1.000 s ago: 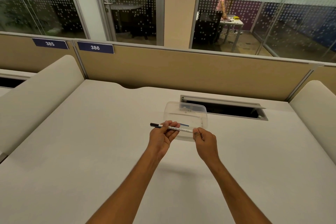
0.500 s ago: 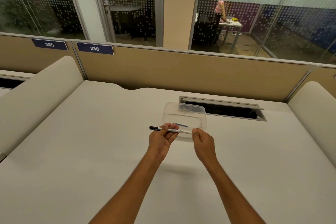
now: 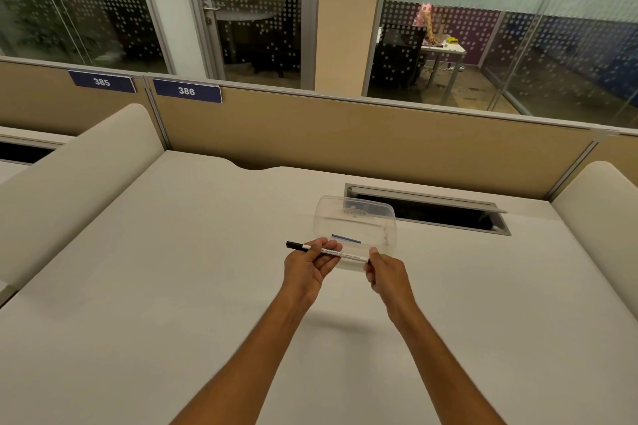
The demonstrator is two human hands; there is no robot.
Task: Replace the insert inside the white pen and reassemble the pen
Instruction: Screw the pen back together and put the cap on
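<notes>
- i hold the white pen (image 3: 340, 254) level above the worktop (image 3: 172, 286), just in front of the clear plastic container (image 3: 355, 217) and partly across its near wall.
- my left hand (image 3: 310, 266) grips the pen near its black-capped end, fingers curled under the barrel and thumb on top; the black cap sticks out to the left past my fingers.
- my right hand (image 3: 385, 274) pinches the other end of the pen between thumb and fingertips, the rest of the fingers folded in.
- the barrel between my two hands is white with a line of small dark print that i cannot read.
- inside the container lies a thin blue insert (image 3: 346, 238), flat on the bottom near the front wall, apart from the pen.
- the container sits on the worktop just in front of the open cable slot (image 3: 428, 212) cut into the surface.
- behind the worktop runs a tan partition (image 3: 345, 148) carrying two blue number plates, 385 (image 3: 102, 82) and 386 (image 3: 186, 91).
- both of my forearms reach in from the bottom edge, bare.
</notes>
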